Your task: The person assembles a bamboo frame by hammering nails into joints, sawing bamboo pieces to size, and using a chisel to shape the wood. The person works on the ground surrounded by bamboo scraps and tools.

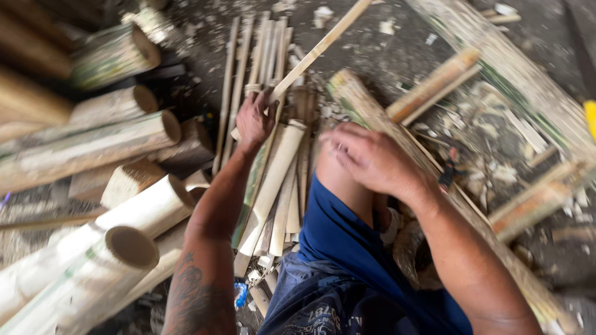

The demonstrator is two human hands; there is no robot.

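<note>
My left hand (253, 120) reaches forward and grips a long thin bamboo strip (323, 43) that slants up to the right. Under it lies a pile of split bamboo slats (279, 180) on the ground. My right hand (369, 158) rests on my knee, fingers loosely curled, holding nothing. A split bamboo pole (357, 102) lies just beyond that hand. My legs are in blue shorts (347, 248).
Thick cut bamboo logs (124, 211) are stacked at the left, their cut ends facing me. More bamboo poles (496, 62) and short pieces (434, 84) lie at the right. Chips and shavings (472, 130) litter the dark ground. A yellow object (590, 118) shows at the right edge.
</note>
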